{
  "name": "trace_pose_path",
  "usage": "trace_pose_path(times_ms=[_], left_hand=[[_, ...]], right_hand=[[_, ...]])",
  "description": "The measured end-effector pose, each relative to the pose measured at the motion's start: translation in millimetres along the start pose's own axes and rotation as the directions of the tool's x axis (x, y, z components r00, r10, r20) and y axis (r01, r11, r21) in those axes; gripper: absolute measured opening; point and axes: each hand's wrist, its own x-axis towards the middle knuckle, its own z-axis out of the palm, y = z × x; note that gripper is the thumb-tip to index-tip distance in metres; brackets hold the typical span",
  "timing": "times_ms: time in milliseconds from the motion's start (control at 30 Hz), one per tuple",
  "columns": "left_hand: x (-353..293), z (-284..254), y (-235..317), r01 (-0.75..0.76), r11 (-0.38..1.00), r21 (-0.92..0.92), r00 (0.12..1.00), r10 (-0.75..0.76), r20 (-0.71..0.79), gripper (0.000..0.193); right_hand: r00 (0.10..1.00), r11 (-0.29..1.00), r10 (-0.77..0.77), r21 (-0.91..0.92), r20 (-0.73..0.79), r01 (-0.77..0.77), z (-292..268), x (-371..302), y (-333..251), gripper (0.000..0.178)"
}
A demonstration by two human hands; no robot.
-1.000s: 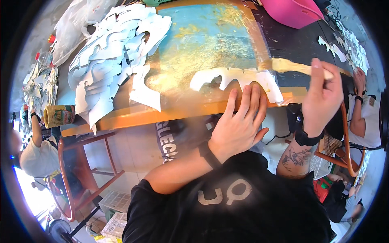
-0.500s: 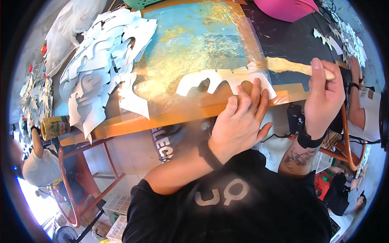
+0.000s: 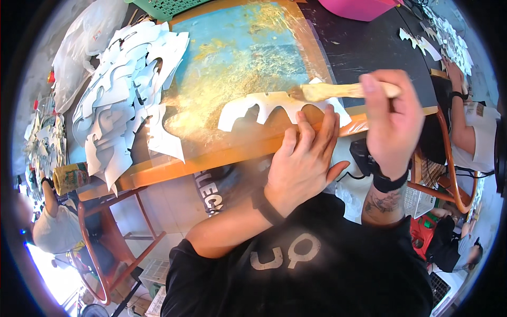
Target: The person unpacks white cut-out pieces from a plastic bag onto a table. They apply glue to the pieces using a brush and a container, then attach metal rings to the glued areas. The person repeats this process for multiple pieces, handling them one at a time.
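A white cut-out piece (image 3: 246, 106) with a scalloped lower edge lies near the front edge of a glue-smeared blue and yellow work sheet (image 3: 211, 63). My left hand (image 3: 303, 164) rests its fingertips on the right part of the piece, fingers stretched and apart. In my right hand (image 3: 393, 121) is a brush (image 3: 332, 92) with a pale, smeared handle, gripped near its end. Its dark bristles touch the upper edge of the piece, around the middle. Left of the sheet, a heap of similar white cut-outs (image 3: 113, 98) overlaps loosely.
A green basket (image 3: 174, 8) and a pink basin (image 3: 359, 8) stand at the far side. A plastic bag (image 3: 87, 47) lies far left, a yellowish container (image 3: 71, 178) at the near left corner. White pieces (image 3: 420, 43) lie on the dark tabletop at right. Other people work on both sides.
My right hand has moved left with the brush, and its bristles have passed from the piece's right end to its middle. My left hand stays on the piece. The view has shifted slightly.
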Motion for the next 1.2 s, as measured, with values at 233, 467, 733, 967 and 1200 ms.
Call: trace_pose_path(times_ms=[233, 467, 733, 967, 1200], left_hand=[[-2, -2, -3, -0.008, 1.0, -0.005, 1.0, 0.008, 0.012, 0.078], [2, -11, -5, 0.044, 0.984, -0.171, 0.999, -0.048, -0.02, 0.078], [-6, -21, -34, 0.001, 0.911, -0.412, 0.984, -0.074, -0.161, 0.054], [-12, -19, -25, 0.012, 0.962, -0.274, 0.986, -0.056, -0.155, 0.05], [-9, -16, -24, 0.013, 0.96, -0.279, 0.978, -0.071, -0.197, 0.05]], right_hand=[[0.969, 0.985, 0.071, -0.139, -0.236, -0.105, -41, 11, 9, 0.015], [0.906, 0.98, 0.086, 0.199, -0.415, -0.002, -51, 9, -5, 0.019], [0.935, 0.972, 0.114, 0.234, -0.335, -0.035, -60, 3, -6, 0.015], [0.999, 0.999, 0.036, 0.021, -0.005, -0.036, -7, -8, 7, 0.016], [0.981, 0.956, 0.0, -0.288, -0.193, -0.056, -39, 9, 13, 0.018]])
